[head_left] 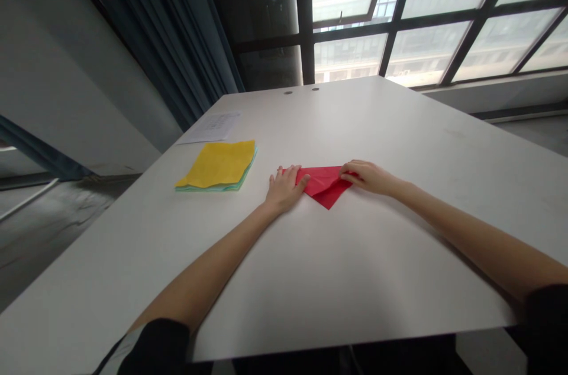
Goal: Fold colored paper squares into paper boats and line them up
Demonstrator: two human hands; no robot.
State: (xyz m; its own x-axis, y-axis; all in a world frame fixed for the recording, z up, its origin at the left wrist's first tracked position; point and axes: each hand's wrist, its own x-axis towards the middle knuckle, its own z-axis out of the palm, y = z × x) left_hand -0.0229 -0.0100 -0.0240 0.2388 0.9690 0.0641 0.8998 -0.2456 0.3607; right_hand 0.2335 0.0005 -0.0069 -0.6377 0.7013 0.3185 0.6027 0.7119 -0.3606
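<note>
The left hand lies flat and open, fingers spread, pressing on the left end of a sheet of red paper. The right hand is partly closed, its thumb and fingertips pinching the paper's right end. Both are bare, with forearms reaching in from the near edge of a white table.

What could go wrong: the upper layer bulges in a loose ridge near the right fingertips, so pressing down there could set a crooked crease. If the left palm let up while the right fingers pulled, the sheet would probably slide or twist on the smooth top. A hard tug at the pinched end might tear it, since the paper looks thin.

The red paper lies between the two hands, touching both. It is folded into a rough triangle, with its long side away from the person and one corner pointing back towards them, below and between the hands. (Fingers hide both of its ends, so how well the layers line up there cannot be told.)

To the left, apart from the hands, is a stack of yellow sheets over pale green ones; beyond it lies a printed page.
</note>
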